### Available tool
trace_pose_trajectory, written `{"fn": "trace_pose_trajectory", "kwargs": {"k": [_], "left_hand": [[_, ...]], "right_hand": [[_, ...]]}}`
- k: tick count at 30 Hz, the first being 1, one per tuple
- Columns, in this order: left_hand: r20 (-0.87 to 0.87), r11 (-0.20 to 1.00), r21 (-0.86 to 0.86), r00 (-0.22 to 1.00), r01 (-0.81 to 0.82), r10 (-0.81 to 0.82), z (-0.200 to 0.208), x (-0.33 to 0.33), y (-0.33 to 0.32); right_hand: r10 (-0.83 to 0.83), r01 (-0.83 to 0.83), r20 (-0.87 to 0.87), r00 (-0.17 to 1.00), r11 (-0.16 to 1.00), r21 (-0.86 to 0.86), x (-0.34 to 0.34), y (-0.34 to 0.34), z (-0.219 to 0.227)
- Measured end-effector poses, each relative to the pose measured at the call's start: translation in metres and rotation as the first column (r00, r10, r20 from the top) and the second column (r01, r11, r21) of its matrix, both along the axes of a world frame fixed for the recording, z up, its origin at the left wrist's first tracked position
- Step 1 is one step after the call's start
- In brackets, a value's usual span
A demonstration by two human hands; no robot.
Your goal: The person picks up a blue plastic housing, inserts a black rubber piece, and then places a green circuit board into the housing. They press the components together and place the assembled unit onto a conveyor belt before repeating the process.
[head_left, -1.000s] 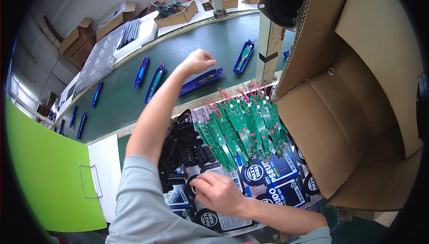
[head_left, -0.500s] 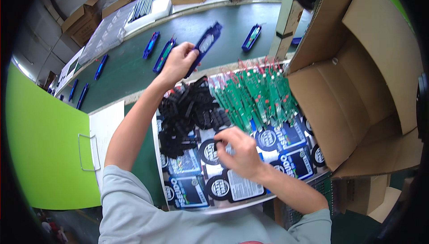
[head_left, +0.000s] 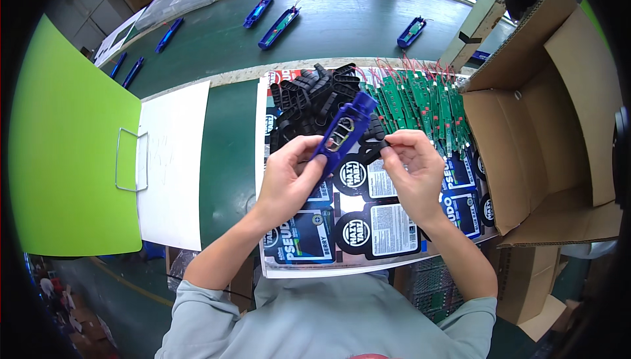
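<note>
Left fingers [head_left: 307, 174] clasp a blue housing [head_left: 361, 106], right fingers [head_left: 396, 165] pinch a black piece [head_left: 373, 151] (printed labels [head_left: 393, 229] beneath).

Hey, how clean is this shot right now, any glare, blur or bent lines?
All in the head view: pale sheen on the smooth dark-green belt, whose far edge bows; black corners; slight softness, perhaps motion blur, on the long blue plastic shell in the bare left hand.

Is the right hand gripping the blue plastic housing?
No, the left hand grips the blue plastic housing near its lower end; the right hand is apart.
</note>
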State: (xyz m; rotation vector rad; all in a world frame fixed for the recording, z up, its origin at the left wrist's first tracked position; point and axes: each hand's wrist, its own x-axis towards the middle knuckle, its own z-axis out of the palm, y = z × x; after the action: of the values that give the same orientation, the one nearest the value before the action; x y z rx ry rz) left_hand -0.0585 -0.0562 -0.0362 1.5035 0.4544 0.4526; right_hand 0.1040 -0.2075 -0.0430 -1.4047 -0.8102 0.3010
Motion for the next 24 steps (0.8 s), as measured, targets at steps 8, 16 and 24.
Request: {"fn": "trace_pose_trajectory", "kwargs": {"k": [8, 16, 24], "left_hand": [[0.107, 0.998, -0.062, 0.994, 0.030, -0.023, -0.007, -0.001, -0.014], [0.100, 0.998, 0.036, 0.994, -0.047, 0.044, -0.009, 0.001, -0.015], [0.156, 0.871, 0.451, 0.978, -0.195, 0.138, -0.003, -0.006, -0.017]], "right_hand": [[-0.116, 0.144, 0.502, 0.857, 0.989, -0.017, -0.027, 0.017, 0.039], [-0.167, 0.375, 0.794, 0.585, 0.923, -0.081, -0.034, 0.022, 0.033], [-0.016, 0.106, 0.297, 0.955, 0.951, -0.291, -0.023, 0.020, 0.049]]}}
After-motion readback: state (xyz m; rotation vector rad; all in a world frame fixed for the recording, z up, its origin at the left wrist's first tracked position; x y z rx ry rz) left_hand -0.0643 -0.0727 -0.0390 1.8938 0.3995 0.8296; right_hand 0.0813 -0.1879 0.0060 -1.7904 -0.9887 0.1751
